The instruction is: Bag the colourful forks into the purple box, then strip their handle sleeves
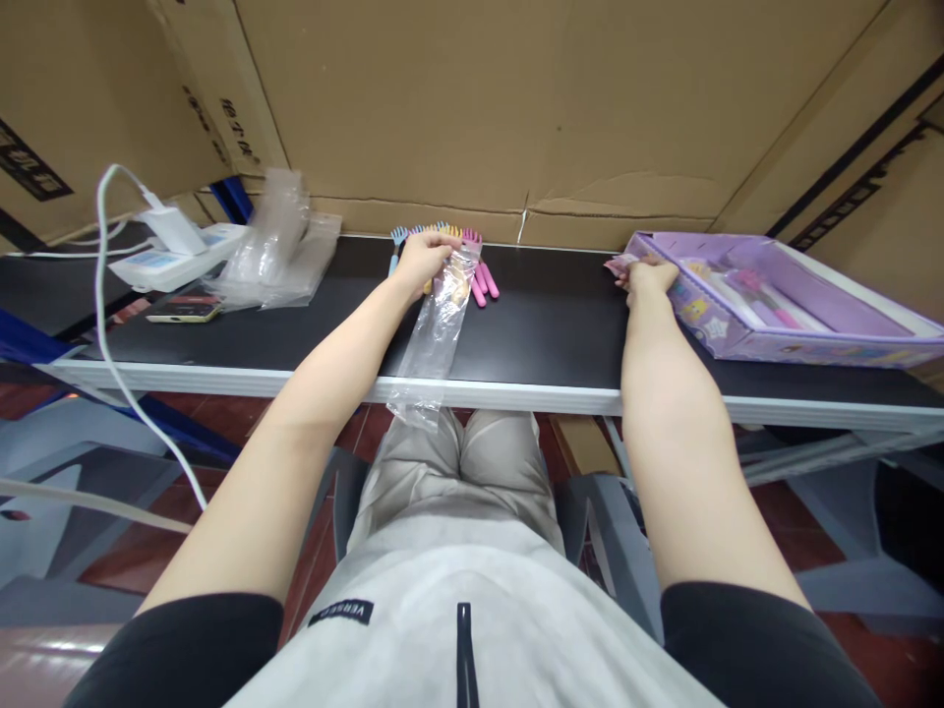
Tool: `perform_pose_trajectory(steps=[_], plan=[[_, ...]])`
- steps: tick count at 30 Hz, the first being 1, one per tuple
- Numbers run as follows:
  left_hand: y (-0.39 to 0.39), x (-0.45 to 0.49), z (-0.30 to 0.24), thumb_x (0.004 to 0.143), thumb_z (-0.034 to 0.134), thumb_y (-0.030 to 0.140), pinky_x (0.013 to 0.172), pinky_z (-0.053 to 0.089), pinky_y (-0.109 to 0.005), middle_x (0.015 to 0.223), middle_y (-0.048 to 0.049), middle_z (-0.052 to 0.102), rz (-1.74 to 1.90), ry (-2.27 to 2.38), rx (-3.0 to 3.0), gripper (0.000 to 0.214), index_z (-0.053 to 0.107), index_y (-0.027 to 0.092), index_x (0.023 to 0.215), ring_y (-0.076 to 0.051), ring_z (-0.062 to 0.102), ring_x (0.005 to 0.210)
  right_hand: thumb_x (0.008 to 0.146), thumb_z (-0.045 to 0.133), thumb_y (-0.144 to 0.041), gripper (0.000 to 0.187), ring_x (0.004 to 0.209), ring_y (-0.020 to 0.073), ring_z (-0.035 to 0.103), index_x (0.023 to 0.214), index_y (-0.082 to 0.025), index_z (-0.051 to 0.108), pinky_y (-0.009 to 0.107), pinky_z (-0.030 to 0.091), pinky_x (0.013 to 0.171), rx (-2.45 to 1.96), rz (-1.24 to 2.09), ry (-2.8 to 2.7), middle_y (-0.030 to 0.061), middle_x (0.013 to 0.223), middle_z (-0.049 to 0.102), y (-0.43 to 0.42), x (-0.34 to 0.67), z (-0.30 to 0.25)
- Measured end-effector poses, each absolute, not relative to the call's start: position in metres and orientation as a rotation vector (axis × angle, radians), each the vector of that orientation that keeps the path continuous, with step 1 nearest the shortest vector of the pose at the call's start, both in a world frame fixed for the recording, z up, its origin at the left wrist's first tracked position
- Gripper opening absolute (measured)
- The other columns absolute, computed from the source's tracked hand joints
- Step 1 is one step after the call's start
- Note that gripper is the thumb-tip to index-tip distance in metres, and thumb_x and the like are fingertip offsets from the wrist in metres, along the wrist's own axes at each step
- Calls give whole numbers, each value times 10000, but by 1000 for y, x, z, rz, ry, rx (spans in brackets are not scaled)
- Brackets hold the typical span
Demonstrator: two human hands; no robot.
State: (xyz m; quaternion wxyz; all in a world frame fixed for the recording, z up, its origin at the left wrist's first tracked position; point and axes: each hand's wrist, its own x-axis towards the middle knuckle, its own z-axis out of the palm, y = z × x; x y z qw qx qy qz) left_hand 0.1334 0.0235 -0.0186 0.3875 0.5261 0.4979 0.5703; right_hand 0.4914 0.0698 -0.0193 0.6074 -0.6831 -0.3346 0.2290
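My left hand [424,258] pinches the top end of a long clear plastic bag [435,339], which drapes over the table's front edge. Under and behind that hand lies a row of small fork-shaped things with tines and handles: a blue one [398,238] to the left, pink ones [485,282] to the right, and yellow between. Off to the right, my right hand [649,277] is closed on a small pink printed piece [620,264], whose kind I cannot make out. It is beside the left wall of a purple box [744,339].
The purple box holds pink-and-white packaged items [767,295]. More clear bags [276,246] lie at left, near a phone [184,310] and a white power strip [177,258] with a plugged-in charger. A white cable [110,315] hangs over the table edge. Cardboard [472,108] walls the back.
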Motion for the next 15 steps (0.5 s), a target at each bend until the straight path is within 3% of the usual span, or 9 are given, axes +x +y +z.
perform_pose_trajectory(steps=[3, 9, 12, 15], plan=[[21, 134, -17, 777, 629, -28, 1088, 651, -431, 804, -42, 778, 1446, 1272, 1336, 241, 743, 182, 810, -246, 822, 984, 1063, 552, 127, 471, 541, 5, 544, 778, -243, 497, 162, 436, 556, -1565, 569, -647, -60, 605, 581, 65, 487, -16], [25, 132, -22, 774, 680, -11, 1044, 672, -425, 793, -53, 790, 1446, 1248, 1358, 221, 759, 190, 824, -254, 828, 952, 1028, 751, 25, 520, 469, 45, 435, 648, -240, 517, 122, 372, 403, -1706, 535, -729, -75, 482, 445, 66, 489, -15], [29, 130, -25, 776, 706, -3, 1036, 680, -433, 837, -78, 828, 1451, 1244, 1374, 207, 758, 194, 813, -259, 833, 947, 1004, 833, -53, 484, 474, 62, 430, 665, -235, 540, 111, 343, 347, -1759, 515, -748, -63, 511, 466, 72, 493, -18], [34, 127, -29, 788, 729, 21, 1049, 682, -443, 863, -87, 849, 1451, 1229, 1396, 187, 772, 197, 833, -265, 841, 965, 1022, 797, -55, 378, 478, 63, 442, 734, -208, 605, 98, 335, 334, -1792, 481, -750, -59, 560, 494, 79, 498, -23]])
